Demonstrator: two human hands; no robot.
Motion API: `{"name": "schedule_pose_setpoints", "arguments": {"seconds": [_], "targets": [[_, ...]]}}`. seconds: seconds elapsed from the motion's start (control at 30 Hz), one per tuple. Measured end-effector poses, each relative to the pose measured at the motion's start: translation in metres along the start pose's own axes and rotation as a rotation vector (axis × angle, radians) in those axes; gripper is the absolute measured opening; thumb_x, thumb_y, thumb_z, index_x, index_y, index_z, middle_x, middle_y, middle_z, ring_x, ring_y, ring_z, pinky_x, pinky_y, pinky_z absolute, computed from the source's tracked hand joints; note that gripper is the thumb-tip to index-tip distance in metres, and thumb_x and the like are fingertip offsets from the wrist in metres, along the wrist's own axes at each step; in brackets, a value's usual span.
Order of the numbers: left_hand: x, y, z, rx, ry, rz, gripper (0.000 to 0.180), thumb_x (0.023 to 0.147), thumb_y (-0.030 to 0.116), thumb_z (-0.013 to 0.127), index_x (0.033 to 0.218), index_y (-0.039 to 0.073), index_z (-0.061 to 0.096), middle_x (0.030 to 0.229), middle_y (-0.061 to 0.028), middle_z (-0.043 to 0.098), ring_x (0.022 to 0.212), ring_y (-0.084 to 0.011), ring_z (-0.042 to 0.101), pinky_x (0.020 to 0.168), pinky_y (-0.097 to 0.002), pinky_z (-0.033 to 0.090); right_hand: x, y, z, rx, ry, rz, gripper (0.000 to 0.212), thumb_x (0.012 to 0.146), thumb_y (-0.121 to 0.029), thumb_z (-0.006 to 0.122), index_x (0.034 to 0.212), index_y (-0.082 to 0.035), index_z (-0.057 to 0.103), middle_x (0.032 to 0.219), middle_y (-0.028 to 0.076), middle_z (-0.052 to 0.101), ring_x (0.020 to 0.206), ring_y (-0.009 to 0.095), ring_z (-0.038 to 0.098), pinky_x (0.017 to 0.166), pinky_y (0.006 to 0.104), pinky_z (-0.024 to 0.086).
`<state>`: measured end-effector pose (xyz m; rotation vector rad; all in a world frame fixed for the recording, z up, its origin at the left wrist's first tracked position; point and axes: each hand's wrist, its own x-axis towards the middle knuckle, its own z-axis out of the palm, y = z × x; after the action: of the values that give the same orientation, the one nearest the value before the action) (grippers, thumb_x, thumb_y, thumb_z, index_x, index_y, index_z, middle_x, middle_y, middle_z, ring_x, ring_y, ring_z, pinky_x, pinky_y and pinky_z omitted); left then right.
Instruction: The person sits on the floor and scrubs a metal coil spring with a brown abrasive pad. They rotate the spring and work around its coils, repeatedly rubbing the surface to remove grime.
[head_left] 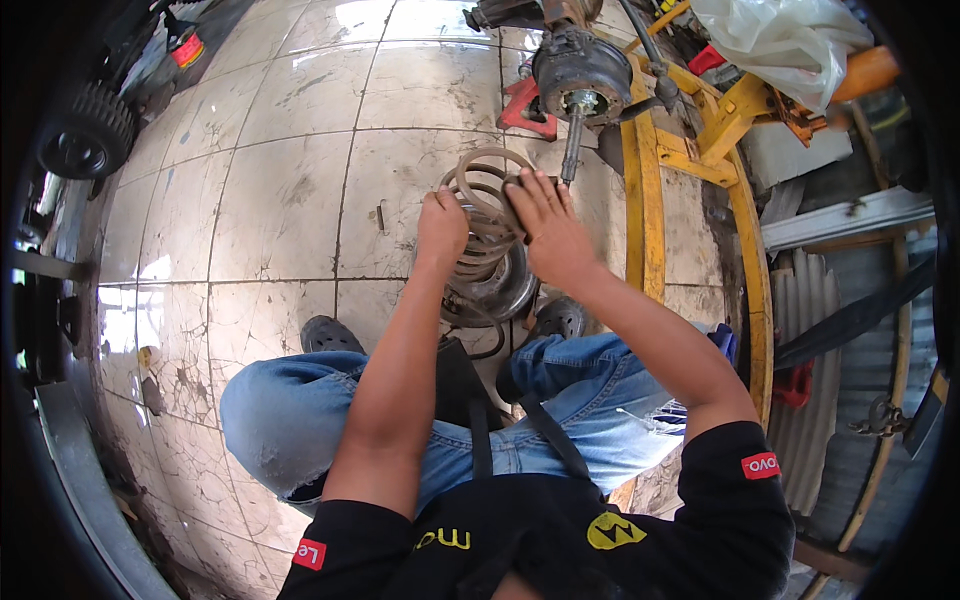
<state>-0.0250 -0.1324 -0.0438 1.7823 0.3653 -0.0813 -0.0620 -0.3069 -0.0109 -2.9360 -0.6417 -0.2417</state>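
Note:
A large brown coil spring (490, 240) stands between my knees, leaning slightly. It rests on a round, dark metallic part (500, 290) on the floor. My left hand (443, 228) is closed on the coils at the left side, fingers curled around them. On the opposite side, my right hand (553, 228) lies with long, close-set fingers against the upper coils. Under its palm and fingers shows a dark brown flat piece (517, 200), pressed to the spring; its kind cannot be made out. My right thumb is hidden.
A greasy wheel hub with a shaft (582, 80) hangs ahead, near a red jack stand (528, 110). A yellow steel frame (643, 200) stands close on my right. A small metal pin (380, 217) lies on the tiles. At the far left is a tyre (90, 130).

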Motion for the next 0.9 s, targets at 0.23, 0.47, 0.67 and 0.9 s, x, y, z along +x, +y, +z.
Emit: {"name": "schedule_pose_setpoints", "arguments": {"seconds": [0.23,0.47,0.67,0.9], "targets": [[0.009,-0.012,0.007,-0.097,-0.037,-0.011,0.048,0.103,0.035,0.034,0.108,-0.009,0.053,0.078,-0.0153,0.063,0.072,-0.0271,0.062,0.071,-0.0404,0.048,-0.001,0.017,-0.001,-0.212,-0.051,0.045,0.064,0.090,-0.014,0.049,0.151,-0.008,0.028,0.158,0.013,0.025,0.147,0.032,0.020,0.119,0.0499,0.017],[0.007,-0.010,-0.002,-0.027,-0.034,-0.019,0.048,0.103,0.035,0.033,0.110,-0.008,0.053,0.081,-0.0151,0.063,0.075,-0.0259,0.061,0.071,-0.0397,0.047,0.000,0.018,0.003,-0.368,-0.088,-0.082,0.067,0.087,-0.008,0.050,0.150,-0.005,0.028,0.157,0.010,0.028,0.148,0.027,0.021,0.118,0.0474,0.020],[0.009,-0.003,-0.001,-0.041,-0.039,-0.057,0.050,0.103,0.037,0.032,0.111,-0.008,0.054,0.086,-0.0163,0.065,0.079,-0.0273,0.062,0.075,-0.0400,0.047,0.014,0.052,-0.023,0.847,-0.237,0.829,0.066,0.077,0.002,0.052,0.140,0.010,0.035,0.138,0.024,0.047,0.127,0.030,0.048,0.102,0.0394,0.040],[0.025,-0.022,0.010,0.037,0.018,0.000,0.052,0.103,0.037,0.031,0.112,-0.009,0.054,0.092,-0.0220,0.066,0.088,-0.0338,0.064,0.081,-0.0425,0.047,0.008,0.012,0.006,1.784,-0.041,0.881,0.032,0.094,-0.015,0.053,0.122,0.002,0.050,0.119,0.015,0.057,0.107,0.022,0.057,0.093,0.0354,0.047]]}}
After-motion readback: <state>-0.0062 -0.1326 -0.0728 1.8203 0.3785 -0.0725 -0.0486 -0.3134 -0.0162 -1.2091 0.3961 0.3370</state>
